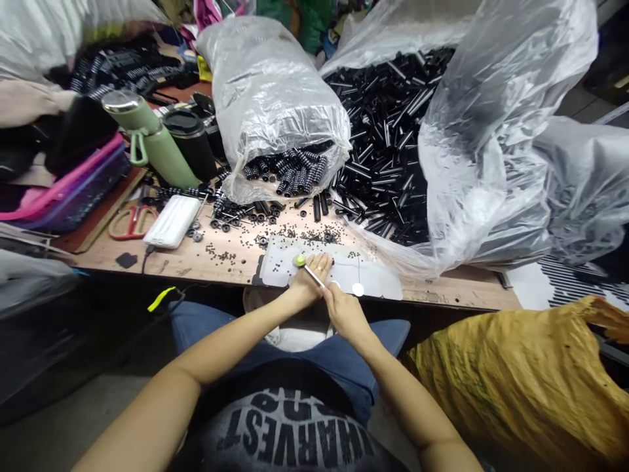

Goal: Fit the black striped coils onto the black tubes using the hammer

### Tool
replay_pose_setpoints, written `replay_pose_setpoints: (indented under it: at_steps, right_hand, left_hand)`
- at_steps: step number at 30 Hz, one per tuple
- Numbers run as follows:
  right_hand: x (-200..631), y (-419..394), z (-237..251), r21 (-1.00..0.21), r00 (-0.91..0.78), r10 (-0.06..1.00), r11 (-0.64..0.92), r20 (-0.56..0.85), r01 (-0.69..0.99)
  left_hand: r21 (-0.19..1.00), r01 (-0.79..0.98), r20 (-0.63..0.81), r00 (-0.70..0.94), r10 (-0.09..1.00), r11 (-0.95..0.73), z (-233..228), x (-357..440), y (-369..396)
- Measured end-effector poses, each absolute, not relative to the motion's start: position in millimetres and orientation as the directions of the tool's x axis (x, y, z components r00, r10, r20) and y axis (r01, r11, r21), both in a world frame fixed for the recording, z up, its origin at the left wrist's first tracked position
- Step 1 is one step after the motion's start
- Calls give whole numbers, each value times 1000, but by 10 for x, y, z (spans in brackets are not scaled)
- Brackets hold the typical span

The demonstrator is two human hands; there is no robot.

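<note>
Both bare forearms slant forward and inward to the table's near edge, where the right hand (346, 313) has its fingers wrapped round the end of a small tool with a pale stick handle and yellow-green head (313, 275), slanting across the left hand (307, 283) in this view. The left hand reaches over a translucent whitish plastic sheet (381, 275), fingers pointing away; I cannot tell whether they grip anything. Beyond lie scattered tiny black pieces (319, 234), then 1 clear plastic bag of ridged black parts (275, 85) beside a heap of slim black tubes (388, 131).
</note>
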State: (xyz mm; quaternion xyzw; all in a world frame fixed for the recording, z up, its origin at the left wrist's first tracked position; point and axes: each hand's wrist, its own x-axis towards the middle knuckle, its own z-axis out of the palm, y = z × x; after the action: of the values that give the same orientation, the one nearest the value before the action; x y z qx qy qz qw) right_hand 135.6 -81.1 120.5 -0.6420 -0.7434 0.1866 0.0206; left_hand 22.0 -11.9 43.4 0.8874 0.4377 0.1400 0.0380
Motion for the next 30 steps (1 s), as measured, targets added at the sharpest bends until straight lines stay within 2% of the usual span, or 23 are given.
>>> replay_pose_setpoints:
  at_steps: [4, 6, 8, 11, 13, 15, 18, 20, 22, 24, 25, 28, 30]
  right_hand:
    - [1659, -694, 1224, -343, -4, 999, -12, -47, 939]
    - [1869, -616, 1182, -286, 86, 996, -85, -11, 954]
    - [2054, -541, 1083, -198, 156, 988, -151, 7, 968]
    - [2221, -453, 891, -80, 205, 978, -201, 42, 976]
    - [2269, -409, 789, -48, 180, 981, -176, 78, 983]
    - [2294, -363, 734, -99, 126, 983, -113, 137, 989]
    - [2288, -255, 753, -314, 51, 960, 40, 275, 949]
    - [2239, -144, 822, -426, 12, 929, 157, 369, 891]
    - [2158, -7, 910, -475, -51, 911, 261, 409, 840]
    - [2064, 134, 987, -519, -144, 913, 341, 383, 784]
    - [2019, 197, 1011, -546, -183, 915, 365, 360, 754]
    - [1912, 308, 1020, -605, -205, 921, 375, 332, 702]
    - [1854, 296, 990, -610, -197, 926, 363, 323, 705]
  left_hand:
    - [346, 768, 122, 532, 838, -539, 667, 112, -125]
    - [397, 730, 72, 579, 812, -556, 796, 60, -112]
    - [434, 739, 52, 550, 834, -515, 913, 63, 47]
    - [479, 824, 72, 307, 949, -302, 1049, 212, 614]
    - [522, 841, 37, 145, 989, -143, 1116, 346, 1074]
    - [555, 832, -28, 34, 999, -13, 1165, 436, 1420]
    - [571, 820, -51, -16, 999, 43, 1187, 438, 1514]
    - [704, 710, -69, 67, 995, 1, 1173, 374, 1308]
    - [901, 433, -99, 248, 964, -19, 1156, 292, 994]
    - [984, 173, -96, 392, 915, 29, 1149, 219, 702]
    - [990, 131, -97, 429, 898, 45, 1149, 191, 604]
    - [981, 195, -80, 466, 881, -15, 1155, 140, 625]
    - [945, 310, -20, 369, 929, -103, 1158, 127, 925]
